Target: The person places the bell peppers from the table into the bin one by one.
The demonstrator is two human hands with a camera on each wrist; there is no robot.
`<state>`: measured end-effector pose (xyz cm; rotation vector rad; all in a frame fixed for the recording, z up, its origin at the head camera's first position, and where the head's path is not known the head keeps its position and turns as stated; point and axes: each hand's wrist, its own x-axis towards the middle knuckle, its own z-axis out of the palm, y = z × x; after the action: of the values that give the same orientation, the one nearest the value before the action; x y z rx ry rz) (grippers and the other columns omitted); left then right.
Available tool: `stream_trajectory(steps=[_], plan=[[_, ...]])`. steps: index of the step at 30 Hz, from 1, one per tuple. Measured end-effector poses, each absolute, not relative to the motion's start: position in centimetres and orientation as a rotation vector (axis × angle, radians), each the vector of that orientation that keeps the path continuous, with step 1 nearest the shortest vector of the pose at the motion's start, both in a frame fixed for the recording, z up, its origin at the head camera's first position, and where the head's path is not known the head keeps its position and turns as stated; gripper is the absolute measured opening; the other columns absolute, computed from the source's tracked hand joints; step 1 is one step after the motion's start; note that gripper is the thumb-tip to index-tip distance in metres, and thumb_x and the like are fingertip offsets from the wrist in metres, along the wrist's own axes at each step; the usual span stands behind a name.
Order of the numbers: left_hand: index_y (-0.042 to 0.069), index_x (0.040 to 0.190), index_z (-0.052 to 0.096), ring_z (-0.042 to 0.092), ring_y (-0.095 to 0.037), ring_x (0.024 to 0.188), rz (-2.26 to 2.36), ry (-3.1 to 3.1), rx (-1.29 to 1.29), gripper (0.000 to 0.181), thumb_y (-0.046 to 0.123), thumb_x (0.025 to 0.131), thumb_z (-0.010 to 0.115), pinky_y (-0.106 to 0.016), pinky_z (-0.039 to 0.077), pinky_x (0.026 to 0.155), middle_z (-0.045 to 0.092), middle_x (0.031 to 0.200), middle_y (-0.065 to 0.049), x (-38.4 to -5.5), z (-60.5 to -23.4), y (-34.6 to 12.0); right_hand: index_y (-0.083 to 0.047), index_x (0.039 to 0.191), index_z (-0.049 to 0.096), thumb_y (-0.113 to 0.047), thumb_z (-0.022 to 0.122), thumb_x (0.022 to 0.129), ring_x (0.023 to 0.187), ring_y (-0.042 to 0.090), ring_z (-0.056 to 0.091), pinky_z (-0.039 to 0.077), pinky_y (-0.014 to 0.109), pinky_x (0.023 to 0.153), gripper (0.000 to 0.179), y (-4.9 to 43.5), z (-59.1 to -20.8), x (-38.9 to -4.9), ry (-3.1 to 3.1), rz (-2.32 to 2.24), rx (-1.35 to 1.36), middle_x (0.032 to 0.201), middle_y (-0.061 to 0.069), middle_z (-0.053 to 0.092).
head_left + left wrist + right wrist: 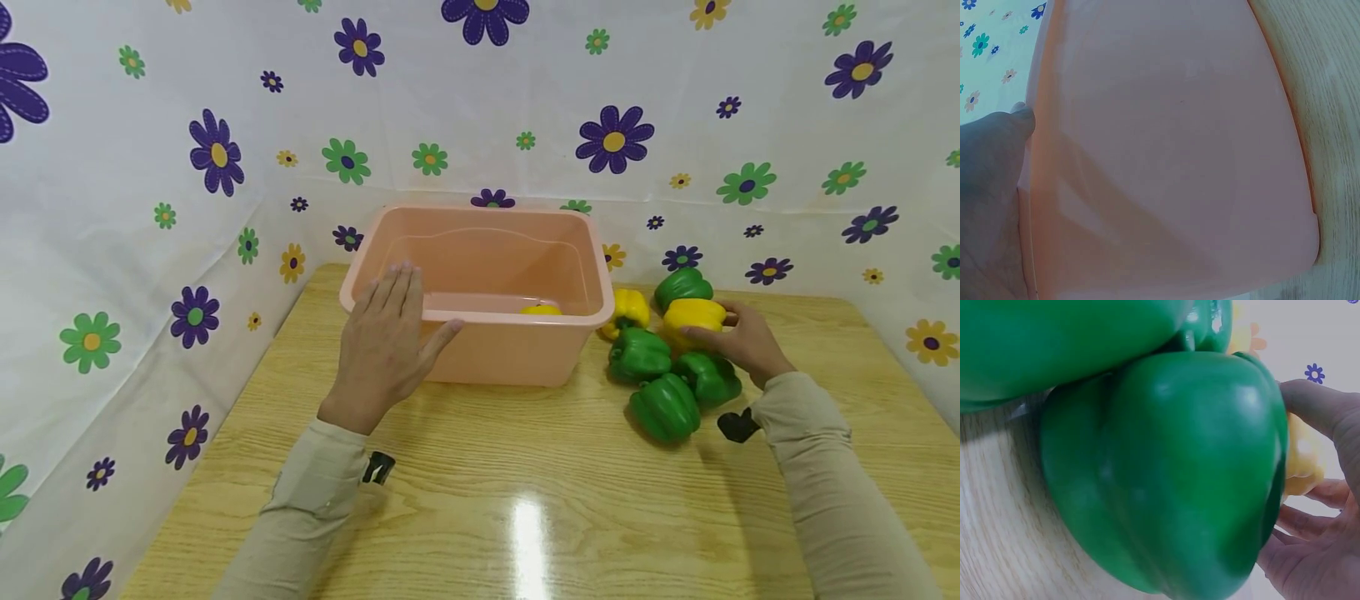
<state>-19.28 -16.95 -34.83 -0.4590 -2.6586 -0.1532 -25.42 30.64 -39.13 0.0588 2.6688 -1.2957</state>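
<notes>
My left hand [386, 342] rests on the front left rim of a pink plastic bin [510, 354], fingers straight and thumb stretched along the rim. In the left wrist view the bin's outer wall [1179, 137] fills most of the picture, with the thumb at its edge. At the right, my right hand [750, 337] holds a yellow bell pepper [693, 314] between thumb and fingers, above a cluster of peppers. From the right wrist, a green bell pepper [1179, 469] hides most of that yellow pepper [1300, 456]. Part of another yellow pepper [542, 310] shows inside the bin.
Several green peppers, one in front [666, 408] and one behind [682, 287], lie around the held one. A yellow pepper [628, 310] sits against the bin's right side. The wooden table [480, 467] meets a flower-patterned cloth [480, 108] behind and left.
</notes>
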Motion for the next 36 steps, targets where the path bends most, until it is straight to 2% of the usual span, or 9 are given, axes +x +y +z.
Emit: stream_trajectory(steps=[2, 5, 7, 10, 15, 21, 36], plan=[[-0.008, 0.154, 0.033, 0.029, -0.036, 0.149, -0.151, -2.661, -0.458, 0.09, 0.064, 0.101, 0.043, -0.046, 0.019, 0.124, 0.036, 0.158, -0.024, -19.3, -34.8, -17.0, 0.013, 0.155, 0.013, -0.045, 0.065, 0.098, 0.129, 0.049, 0.042, 0.046, 0.055, 0.106, 0.096, 30.7, -39.0, -25.4, 2.668, -1.313, 0.052, 0.151, 0.04, 0.028], [-0.008, 0.154, 0.033, 0.029, -0.036, 0.15, -0.152, -2.664, -0.457, 0.09, 0.064, 0.101, 0.043, -0.046, 0.019, 0.124, 0.036, 0.158, -0.024, -19.3, -34.8, -17.0, 0.012, 0.156, 0.013, -0.045, 0.065, 0.098, 0.127, 0.047, 0.044, 0.055, 0.034, 0.095, 0.096, 30.8, -38.8, -25.3, 2.669, -1.331, 0.046, 0.151, 0.04, 0.028], [-0.008, 0.154, 0.033, 0.028, -0.036, 0.15, -0.155, -2.666, -0.456, 0.091, 0.065, 0.101, 0.043, -0.046, 0.018, 0.124, 0.035, 0.159, -0.024, -19.3, -34.8, -17.0, 0.011, 0.156, 0.015, -0.045, 0.066, 0.098, 0.126, 0.045, 0.045, 0.055, 0.02, 0.084, 0.096, 30.7, -38.7, -25.3, 2.669, -1.351, 0.044, 0.15, 0.04, 0.029], [-0.008, 0.154, 0.032, 0.028, -0.036, 0.15, -0.156, -2.668, -0.455, 0.091, 0.065, 0.1, 0.043, -0.046, 0.018, 0.124, 0.035, 0.159, -0.024, -19.3, -34.8, -17.0, 0.011, 0.156, 0.018, -0.044, 0.068, 0.097, 0.124, 0.043, 0.046, 0.05, 0.01, 0.074, 0.095, 30.7, -38.6, -25.4, 2.677, -1.379, 0.038, 0.15, 0.038, 0.03], [-0.008, 0.154, 0.032, 0.028, -0.036, 0.15, -0.155, -2.669, -0.456, 0.091, 0.065, 0.1, 0.042, -0.046, 0.018, 0.125, 0.034, 0.159, -0.024, -19.4, -34.8, -16.9, 0.011, 0.155, 0.02, -0.044, 0.068, 0.097, 0.125, 0.044, 0.045, 0.05, 0.008, 0.073, 0.093, 30.7, -38.5, -25.5, 2.691, -1.398, 0.024, 0.152, 0.038, 0.028], [-0.007, 0.155, 0.031, 0.028, -0.036, 0.15, -0.155, -2.673, -0.453, 0.092, 0.066, 0.1, 0.041, -0.046, 0.017, 0.125, 0.034, 0.159, -0.024, -19.4, -34.8, -17.0, 0.01, 0.155, 0.022, -0.043, 0.068, 0.097, 0.122, 0.04, 0.047, 0.053, 0.012, 0.076, 0.091, 30.5, -38.2, -25.7, 2.693, -1.422, 0.023, 0.149, 0.035, 0.034], [-0.008, 0.154, 0.033, 0.03, -0.037, 0.149, -0.153, -2.658, -0.46, 0.091, 0.065, 0.1, 0.043, -0.047, 0.019, 0.124, 0.035, 0.159, -0.024, -19.5, -34.9, -17.0, 0.01, 0.153, 0.027, -0.042, 0.068, 0.097, 0.121, 0.038, 0.047, 0.051, 0.008, 0.071, 0.087, 29.7, -36.8, -25.6, 2.729, -1.484, 0.007, 0.15, 0.036, 0.032]])
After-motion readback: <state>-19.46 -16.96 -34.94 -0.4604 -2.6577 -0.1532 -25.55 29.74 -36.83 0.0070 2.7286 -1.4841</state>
